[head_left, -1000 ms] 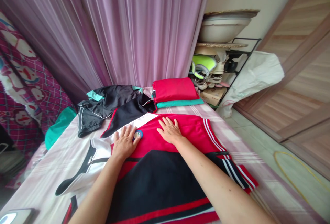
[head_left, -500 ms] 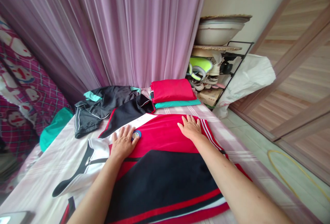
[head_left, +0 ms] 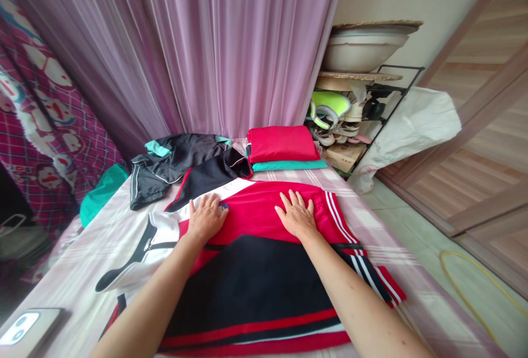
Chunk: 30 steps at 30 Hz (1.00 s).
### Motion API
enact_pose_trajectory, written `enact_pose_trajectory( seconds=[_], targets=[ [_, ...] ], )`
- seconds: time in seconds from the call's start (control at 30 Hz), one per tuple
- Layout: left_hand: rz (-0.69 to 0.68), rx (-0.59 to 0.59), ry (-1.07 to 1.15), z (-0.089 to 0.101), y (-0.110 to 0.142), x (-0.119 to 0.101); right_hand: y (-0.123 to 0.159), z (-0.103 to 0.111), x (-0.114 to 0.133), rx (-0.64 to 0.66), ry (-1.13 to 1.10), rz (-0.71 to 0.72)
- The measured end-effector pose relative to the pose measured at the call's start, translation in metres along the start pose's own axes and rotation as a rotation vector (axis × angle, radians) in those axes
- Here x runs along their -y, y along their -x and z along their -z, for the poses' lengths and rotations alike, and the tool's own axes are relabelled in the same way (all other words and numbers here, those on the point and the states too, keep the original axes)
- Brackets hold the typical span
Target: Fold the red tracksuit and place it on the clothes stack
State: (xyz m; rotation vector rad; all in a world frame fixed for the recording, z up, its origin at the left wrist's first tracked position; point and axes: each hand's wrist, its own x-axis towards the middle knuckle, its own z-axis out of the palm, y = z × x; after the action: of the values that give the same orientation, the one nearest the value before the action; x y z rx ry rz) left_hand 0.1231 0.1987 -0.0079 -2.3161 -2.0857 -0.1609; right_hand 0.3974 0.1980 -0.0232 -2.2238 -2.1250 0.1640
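Right hand (head_left: 296, 215), moved inward from hem (head_left: 339, 216) of red-black-white fabric jacket (head_left: 251, 209), and left hand (head_left: 206, 217): grips wide, empty; best pressed evenly.

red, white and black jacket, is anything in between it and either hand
No, nothing visible: the left hand and right hand both rest directly on the jacket, fingers spread. The folded red cloth and the dark garment with white piping lie beyond the hands, not under them.
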Motion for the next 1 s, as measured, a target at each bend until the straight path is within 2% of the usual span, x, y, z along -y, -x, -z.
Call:
enact_pose_trajectory(
  seconds=[0.07,0.17,0.27,0.47,0.7,0.83,0.9,1.0],
  targets=[
    [-0.089,-0.017,0.024,-0.001,-0.01,-0.018,0.0,0.0,0.0,-0.001,0.005,-0.004],
    [-0.26,0.05,0.075,-0.005,-0.03,-0.047,0.0,0.0,0.001,-0.017,-0.001,0.003],
    [-0.302,0.134,0.1,-0.011,-0.051,-0.064,0.0,-0.002,0.0,-0.025,-0.008,0.006],
    [-0.203,0.165,0.136,-0.019,-0.077,-0.058,-0.001,-0.005,-0.001,-0.042,-0.018,0.009],
    [-0.162,0.193,0.122,-0.015,-0.086,-0.061,-0.001,-0.004,-0.001,-0.039,-0.016,0.011],
    [-0.153,0.178,0.108,-0.007,-0.064,-0.06,-0.002,-0.004,-0.001,-0.023,-0.011,0.01],
    [-0.164,0.136,0.085,-0.004,-0.037,-0.05,-0.002,-0.005,-0.001,-0.021,-0.01,0.013],
    [-0.205,0.026,0.025,-0.002,0.021,-0.022,-0.003,-0.005,-0.001,-0.022,-0.012,0.013]
  ],
)
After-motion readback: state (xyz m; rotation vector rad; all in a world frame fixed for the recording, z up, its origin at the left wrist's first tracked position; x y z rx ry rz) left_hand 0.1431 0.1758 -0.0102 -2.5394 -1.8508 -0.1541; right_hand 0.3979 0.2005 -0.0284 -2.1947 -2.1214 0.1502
